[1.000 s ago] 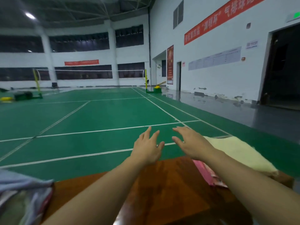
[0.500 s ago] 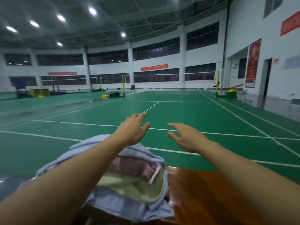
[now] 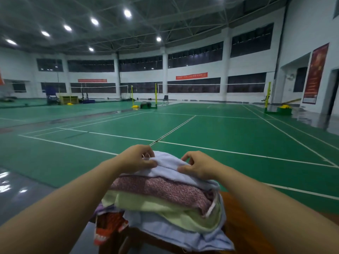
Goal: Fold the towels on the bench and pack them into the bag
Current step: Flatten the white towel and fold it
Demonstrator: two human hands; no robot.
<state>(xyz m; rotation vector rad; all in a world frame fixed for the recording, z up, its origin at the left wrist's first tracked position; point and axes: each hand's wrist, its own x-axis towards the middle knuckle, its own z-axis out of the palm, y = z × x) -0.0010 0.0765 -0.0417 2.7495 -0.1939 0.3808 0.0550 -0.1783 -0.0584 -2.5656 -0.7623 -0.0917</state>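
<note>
Towel pile [image 3: 165, 202] sits lower centre on bench [image 3: 236, 224]. Left hand [image 3: 135, 158] pinches pale blue top towel [image 3: 170, 165] at centre frame; right hand [image 3: 198, 165], just right, fingers curled narrow on same towel. Best lifted evenly w/ both hands, top layer only. No bag visible.

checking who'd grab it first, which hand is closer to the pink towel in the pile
Right. The right hand rests on the blue towel just above the pink towel; the left hand pinches the blue one further back.
</note>
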